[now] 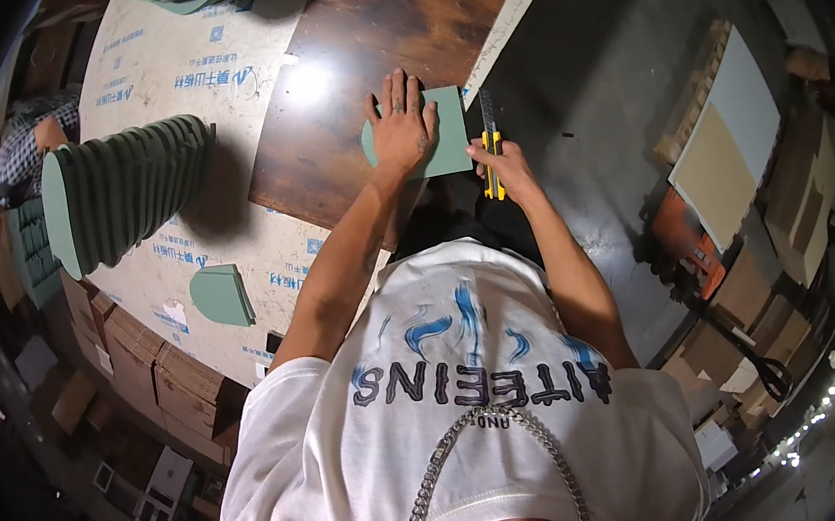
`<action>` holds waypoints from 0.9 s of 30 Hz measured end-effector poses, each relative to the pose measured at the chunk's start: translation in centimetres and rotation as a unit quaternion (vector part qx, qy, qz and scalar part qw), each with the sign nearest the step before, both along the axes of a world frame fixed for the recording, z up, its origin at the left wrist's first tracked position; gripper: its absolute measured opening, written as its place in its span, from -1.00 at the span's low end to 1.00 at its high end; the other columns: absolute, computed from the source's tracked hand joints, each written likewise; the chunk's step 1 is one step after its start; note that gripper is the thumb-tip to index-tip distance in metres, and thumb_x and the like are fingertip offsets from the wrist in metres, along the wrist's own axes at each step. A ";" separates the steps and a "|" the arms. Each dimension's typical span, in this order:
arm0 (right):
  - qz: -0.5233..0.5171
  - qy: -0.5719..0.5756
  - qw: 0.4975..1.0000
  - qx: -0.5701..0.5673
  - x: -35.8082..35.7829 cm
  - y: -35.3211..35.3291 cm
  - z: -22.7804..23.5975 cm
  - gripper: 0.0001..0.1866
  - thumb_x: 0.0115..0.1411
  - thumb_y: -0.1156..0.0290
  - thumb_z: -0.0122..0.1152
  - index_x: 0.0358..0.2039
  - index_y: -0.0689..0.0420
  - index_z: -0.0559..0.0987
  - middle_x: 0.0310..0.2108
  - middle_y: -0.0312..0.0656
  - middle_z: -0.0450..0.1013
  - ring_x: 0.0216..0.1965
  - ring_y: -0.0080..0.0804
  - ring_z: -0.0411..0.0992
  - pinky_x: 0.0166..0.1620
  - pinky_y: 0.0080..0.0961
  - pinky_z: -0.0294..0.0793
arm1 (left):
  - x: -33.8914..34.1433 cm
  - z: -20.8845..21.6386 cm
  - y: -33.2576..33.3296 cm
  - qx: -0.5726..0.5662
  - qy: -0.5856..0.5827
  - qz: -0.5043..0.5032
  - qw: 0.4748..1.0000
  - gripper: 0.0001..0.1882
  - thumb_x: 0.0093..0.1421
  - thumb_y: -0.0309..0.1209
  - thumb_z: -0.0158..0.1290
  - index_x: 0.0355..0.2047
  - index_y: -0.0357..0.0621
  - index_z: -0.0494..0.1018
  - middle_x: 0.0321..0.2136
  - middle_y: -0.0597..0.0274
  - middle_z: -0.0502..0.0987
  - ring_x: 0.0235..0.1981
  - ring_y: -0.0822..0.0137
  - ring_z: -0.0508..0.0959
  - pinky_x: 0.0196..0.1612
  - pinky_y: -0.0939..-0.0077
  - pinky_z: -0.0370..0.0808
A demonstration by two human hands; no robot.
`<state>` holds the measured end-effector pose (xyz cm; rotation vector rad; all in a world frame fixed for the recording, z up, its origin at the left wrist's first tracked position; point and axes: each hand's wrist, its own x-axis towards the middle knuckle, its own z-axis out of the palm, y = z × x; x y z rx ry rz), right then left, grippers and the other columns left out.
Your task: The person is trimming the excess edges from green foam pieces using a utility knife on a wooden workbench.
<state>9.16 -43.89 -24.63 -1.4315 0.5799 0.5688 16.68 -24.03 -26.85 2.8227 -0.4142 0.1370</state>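
My left hand (400, 140) lies flat with fingers spread on a pale green sheet piece (448, 125). The piece has a rounded left end and a straight right side that reaches the edge of a dark brown wood-grain board (366, 34). Just right of the piece, my right hand (511, 169) grips a yellow utility knife (493, 181). Its blade is extended and points away from me, beside the sheet's right edge. A gap shows between the blade and the sheet.
A white printed table (153, 70) bears a long row of upright green pieces (129, 188) at left and a small green stack (222, 296) nearer me. Another person's checked sleeve (31, 157) shows at far left. Cardboard boxes (161, 365) and an orange cart-like object (692, 244) stand around.
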 end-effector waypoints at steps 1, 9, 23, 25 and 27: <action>-0.003 0.004 1.000 0.001 0.0 -0.1 0.1 -0.56 0.10 0.18 0.47 -0.17 0.28 0.61 -0.53 -0.27 0.50 -0.53 -0.54 0.47 -0.40 -0.54 0.45 | -0.1 0.0 -0.1 -0.001 -0.008 -0.001 1.000 -0.39 0.38 -0.08 -0.13 0.30 -0.21 0.26 0.36 -0.05 0.20 0.38 0.01 0.17 0.35 -0.24 -0.04; -0.050 0.012 0.997 0.053 -0.8 -0.4 -0.4 -0.73 0.19 0.29 0.37 -0.29 0.25 0.59 -0.49 -0.22 0.53 -0.48 -0.48 0.50 -0.36 -0.54 0.51 | 0.2 0.8 -0.2 -0.022 -0.016 0.004 1.000 -0.45 0.37 -0.14 -0.10 0.25 -0.19 0.33 0.32 -0.02 0.27 0.34 0.02 0.23 0.34 -0.18 0.00; -0.364 0.096 0.909 0.178 -5.1 1.6 -0.2 -0.76 0.22 0.44 0.35 -0.21 0.31 0.53 -0.31 -0.03 0.57 -0.27 -0.26 0.61 -0.16 -0.36 0.66 | 0.4 0.6 -0.4 -0.029 -0.003 0.017 0.999 -0.50 0.39 -0.19 -0.16 0.25 -0.14 0.34 0.34 0.00 0.26 0.37 0.01 0.21 0.36 -0.15 -0.02; -0.274 0.121 0.950 0.090 -4.5 0.5 1.8 -0.76 0.22 0.42 0.35 -0.20 0.30 0.53 -0.31 -0.04 0.56 -0.29 -0.28 0.60 -0.22 -0.38 0.66 | 0.4 0.5 -0.3 -0.031 -0.001 0.020 0.999 -0.50 0.39 -0.19 -0.16 0.25 -0.14 0.34 0.34 0.00 0.26 0.37 0.01 0.20 0.36 -0.14 -0.02; -0.094 0.115 0.987 -0.062 -3.9 -0.3 3.7 -0.70 0.29 0.38 0.24 -0.08 0.31 0.49 -0.34 -0.05 0.54 -0.40 -0.35 0.58 -0.35 -0.43 0.65 | 0.5 0.7 -0.3 -0.015 0.000 0.023 1.000 -0.50 0.39 -0.18 -0.16 0.25 -0.14 0.34 0.34 0.01 0.26 0.37 0.01 0.20 0.37 -0.14 -0.03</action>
